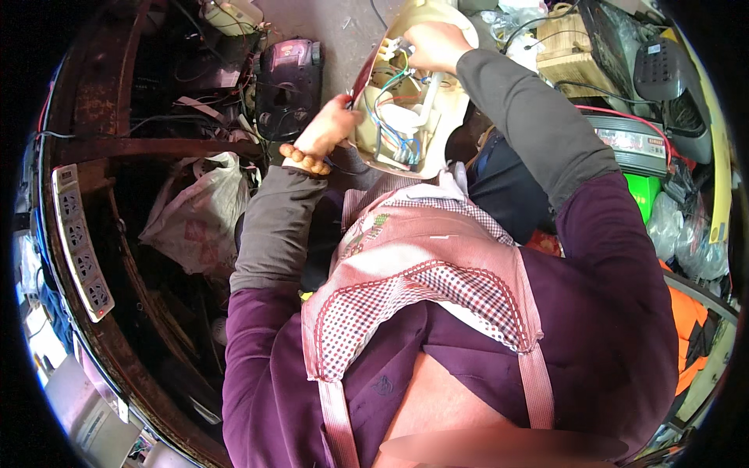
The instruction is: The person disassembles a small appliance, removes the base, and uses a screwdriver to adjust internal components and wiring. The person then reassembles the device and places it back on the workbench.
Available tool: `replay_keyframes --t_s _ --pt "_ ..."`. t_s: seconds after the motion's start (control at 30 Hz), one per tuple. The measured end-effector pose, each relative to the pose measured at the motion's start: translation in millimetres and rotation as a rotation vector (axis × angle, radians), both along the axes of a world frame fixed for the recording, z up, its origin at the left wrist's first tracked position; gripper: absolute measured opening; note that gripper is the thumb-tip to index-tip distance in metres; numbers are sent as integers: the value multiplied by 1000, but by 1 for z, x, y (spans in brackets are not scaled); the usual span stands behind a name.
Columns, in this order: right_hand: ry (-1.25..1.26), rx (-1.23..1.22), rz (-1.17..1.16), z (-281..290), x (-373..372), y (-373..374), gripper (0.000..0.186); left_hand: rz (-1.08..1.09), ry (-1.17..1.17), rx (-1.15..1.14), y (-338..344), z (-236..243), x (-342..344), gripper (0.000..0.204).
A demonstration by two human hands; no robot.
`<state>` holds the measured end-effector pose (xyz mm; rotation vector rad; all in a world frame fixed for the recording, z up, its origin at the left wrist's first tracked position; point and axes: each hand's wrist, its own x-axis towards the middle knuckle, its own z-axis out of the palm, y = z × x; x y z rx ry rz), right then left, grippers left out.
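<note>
While a grey power strip [80, 242] lies along the rusty bench edge [94, 148] at far left, the left hand [328, 129] clamps the left rim of an opened cream appliance shell [437, 117], wires exposed. The right hand [434, 45] grips inside its top. Clutter crowds every side.

Glossy cream plastic appliance shell [437, 117], matt checked cloth apron [421, 273], rusty rough metal rim [101, 140].

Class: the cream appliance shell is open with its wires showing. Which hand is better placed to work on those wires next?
Probably the right hand: it sits on the open shell just above the wires, while the left hand grips the shell's edge, steadying it.
</note>
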<state>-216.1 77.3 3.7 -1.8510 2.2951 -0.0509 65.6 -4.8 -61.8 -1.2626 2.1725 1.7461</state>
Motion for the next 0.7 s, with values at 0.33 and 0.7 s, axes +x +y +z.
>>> replay_keyframes --t_s 0.33,0.7 --pt "-894 -203 -196 47 -44 34 31 850 939 -945 -36 145 42 16" --pt "-1412 -77 -793 47 16 50 23 676 305 489 26 36 15 70"
